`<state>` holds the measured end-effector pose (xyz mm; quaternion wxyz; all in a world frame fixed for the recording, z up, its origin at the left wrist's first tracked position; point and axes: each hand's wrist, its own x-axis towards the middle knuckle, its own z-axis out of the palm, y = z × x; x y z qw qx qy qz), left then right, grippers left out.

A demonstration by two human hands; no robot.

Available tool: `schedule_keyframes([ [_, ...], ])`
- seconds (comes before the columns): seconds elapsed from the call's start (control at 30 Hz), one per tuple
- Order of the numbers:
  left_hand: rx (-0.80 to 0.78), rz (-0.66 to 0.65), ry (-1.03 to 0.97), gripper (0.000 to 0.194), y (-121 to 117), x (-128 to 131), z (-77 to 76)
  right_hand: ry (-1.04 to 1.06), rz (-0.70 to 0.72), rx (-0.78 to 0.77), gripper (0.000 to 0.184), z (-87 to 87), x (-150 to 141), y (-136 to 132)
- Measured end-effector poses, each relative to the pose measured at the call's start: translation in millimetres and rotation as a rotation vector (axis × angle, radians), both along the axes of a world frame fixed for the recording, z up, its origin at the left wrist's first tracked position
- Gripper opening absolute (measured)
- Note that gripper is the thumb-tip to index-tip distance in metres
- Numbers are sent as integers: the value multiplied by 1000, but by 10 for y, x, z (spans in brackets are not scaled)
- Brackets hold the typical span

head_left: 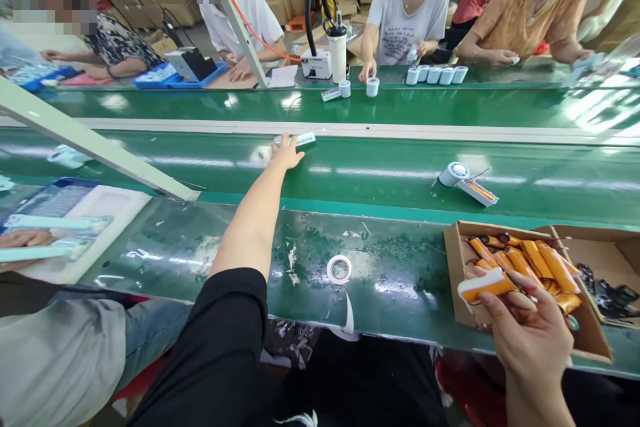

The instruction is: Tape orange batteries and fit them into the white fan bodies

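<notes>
My left hand [287,155] is stretched out over the green belt, its fingers spread on and beside a white printed part [305,139], which they partly cover. In my right hand [533,327], an orange cylindrical battery [493,285] with a white strip on its end is pinched between thumb and fingers. That hand is above the front of a cardboard box [453,267] filled with several orange batteries [547,263] with dark wires. Below my left arm's reach, a roll of white tape [339,269] lies on the bench with a loose tail over the front edge.
A white round fan head with an open handle [480,192] lies on the near belt [370,177]. Black parts [607,290] fill a second box compartment. A slanted metal post [100,137] crosses the left side. Co-workers sit across, near white cups [434,75]; another's hand [25,240] is at left.
</notes>
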<state>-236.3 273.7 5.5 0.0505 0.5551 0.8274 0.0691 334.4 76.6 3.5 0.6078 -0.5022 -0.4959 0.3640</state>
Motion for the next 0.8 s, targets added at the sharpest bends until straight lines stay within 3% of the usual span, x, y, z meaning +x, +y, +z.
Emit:
schedule_keyframes([
  [0.13,87,123,-16,79,65,100,135,45,39,-15,49,-30,13,45],
  [0.27,185,170,-8,62,54,278,341,48,34,4,47,-57,32,33],
  [0.4,190,-114,16,51,-93,594,416,53,66,62,46,-56,16,13],
  [0.57,13,-399,-12,37,-468,1014,295,107,133,30,47,-30,-28,36],
  [0.63,-34,-474,-8,32,-587,1169,247,108,146,34,48,-22,-35,40],
  [0.8,-29,-530,39,43,-736,1537,224,94,144,33,47,-16,-38,31],
])
